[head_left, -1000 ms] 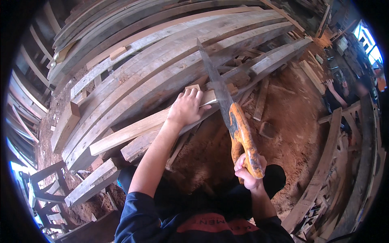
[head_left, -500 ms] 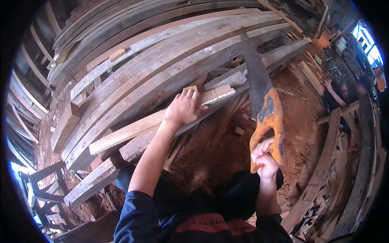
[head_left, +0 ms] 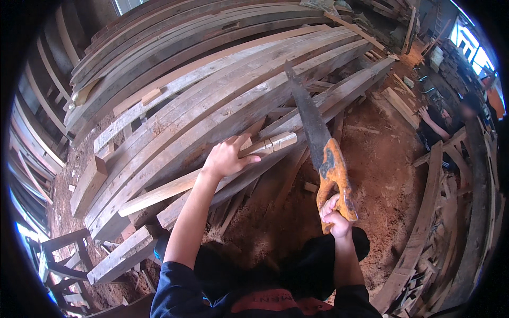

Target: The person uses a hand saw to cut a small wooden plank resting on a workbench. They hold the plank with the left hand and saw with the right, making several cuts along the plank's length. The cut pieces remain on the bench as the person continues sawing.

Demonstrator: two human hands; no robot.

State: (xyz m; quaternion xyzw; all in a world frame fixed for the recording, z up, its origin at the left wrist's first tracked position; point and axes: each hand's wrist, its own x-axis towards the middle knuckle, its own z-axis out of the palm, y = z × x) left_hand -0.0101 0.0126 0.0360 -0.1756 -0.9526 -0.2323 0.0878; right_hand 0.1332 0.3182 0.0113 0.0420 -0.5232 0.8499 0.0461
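My left hand [head_left: 227, 158] is clasped over a pale wooden batten [head_left: 168, 192], its thumb along the near side. Thin cut lines cross the top of the batten close to its right end. By my fingertips a small wood piece [head_left: 246, 143] shows, partly covered. Beneath the batten lies a grey, weathered beam [head_left: 222, 193]. In my right hand [head_left: 336, 217] is a handsaw [head_left: 339, 177], the fingers wrapped through its worn orange handle. Its dark blade points up and away to the left, just right of the batten's end; whether it touches any wood I cannot tell.
Long timber beams [head_left: 212, 98] lie stacked ahead and to the left. Reddish dirt floor [head_left: 371, 159] spreads to the right. Curved planks [head_left: 419, 228] and offcuts line the right side, where another person [head_left: 442, 124] is near a wooden frame. A wooden rack [head_left: 66, 259] stands lower left.
The saw has shifted left, bringing its blade nearer the batten's cut end. My left hand stays on the batten. The whole view has also shifted slightly.
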